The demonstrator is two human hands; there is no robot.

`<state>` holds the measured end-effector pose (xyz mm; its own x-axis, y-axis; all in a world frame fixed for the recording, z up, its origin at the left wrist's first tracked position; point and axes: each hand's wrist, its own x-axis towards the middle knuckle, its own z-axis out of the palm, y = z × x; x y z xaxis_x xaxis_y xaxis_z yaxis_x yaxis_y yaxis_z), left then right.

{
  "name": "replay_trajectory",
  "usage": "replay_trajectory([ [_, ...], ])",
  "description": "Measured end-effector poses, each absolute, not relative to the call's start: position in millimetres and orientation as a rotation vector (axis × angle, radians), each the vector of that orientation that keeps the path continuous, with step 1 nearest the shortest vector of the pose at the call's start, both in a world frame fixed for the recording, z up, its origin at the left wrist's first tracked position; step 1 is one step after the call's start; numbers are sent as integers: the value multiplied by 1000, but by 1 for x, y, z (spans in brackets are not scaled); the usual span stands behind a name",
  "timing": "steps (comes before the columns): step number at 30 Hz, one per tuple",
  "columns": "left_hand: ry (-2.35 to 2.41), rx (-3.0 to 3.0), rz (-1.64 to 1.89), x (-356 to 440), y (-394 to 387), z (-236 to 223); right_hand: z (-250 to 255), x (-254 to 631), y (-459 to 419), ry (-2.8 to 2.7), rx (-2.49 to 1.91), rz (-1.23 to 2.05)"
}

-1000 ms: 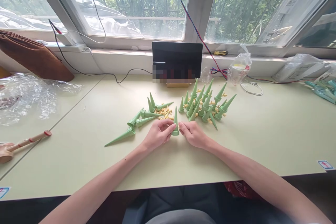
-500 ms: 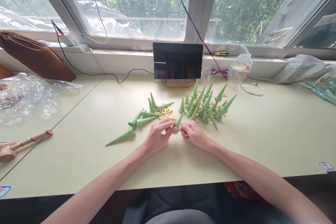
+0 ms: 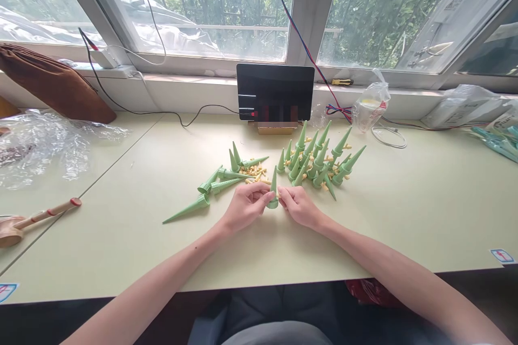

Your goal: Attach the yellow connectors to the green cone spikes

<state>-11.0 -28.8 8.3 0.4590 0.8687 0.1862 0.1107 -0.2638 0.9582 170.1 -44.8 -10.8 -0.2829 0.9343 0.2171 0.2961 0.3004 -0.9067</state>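
My left hand (image 3: 246, 207) grips a green plant-watering spike (image 3: 274, 186) near its collar, with the point upright. Close on its right side, my right hand (image 3: 298, 206) pinches a small yellow valve (image 3: 279, 196) against the collar; fingertips mostly cover the valve. Beyond my right hand stands a cluster of green spikes (image 3: 319, 159), many with yellow valves sticking out of their sides. A small heap of loose yellow valves (image 3: 256, 170) lies behind my left hand. Several green spikes without visible valves, one of them a long spike (image 3: 188, 209), lie to its left.
A dark tablet (image 3: 275, 91) leans on a cardboard stand at the back. Clear plastic wrap (image 3: 52, 143) and a wooden kendama (image 3: 44, 218) are at the left. A bagged cup (image 3: 370, 105) and a coiled white cable (image 3: 390, 137) sit back right.
The held spike has turned from leaning right to nearly upright, and more of it shows between my hands. Both hands stay almost in the same place.
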Motion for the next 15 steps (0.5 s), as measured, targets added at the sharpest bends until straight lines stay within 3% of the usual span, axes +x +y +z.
replay_trajectory([
  [15,831,1220,587,-20,-17,0,-19,175,-44,-2070,-1006,646],
])
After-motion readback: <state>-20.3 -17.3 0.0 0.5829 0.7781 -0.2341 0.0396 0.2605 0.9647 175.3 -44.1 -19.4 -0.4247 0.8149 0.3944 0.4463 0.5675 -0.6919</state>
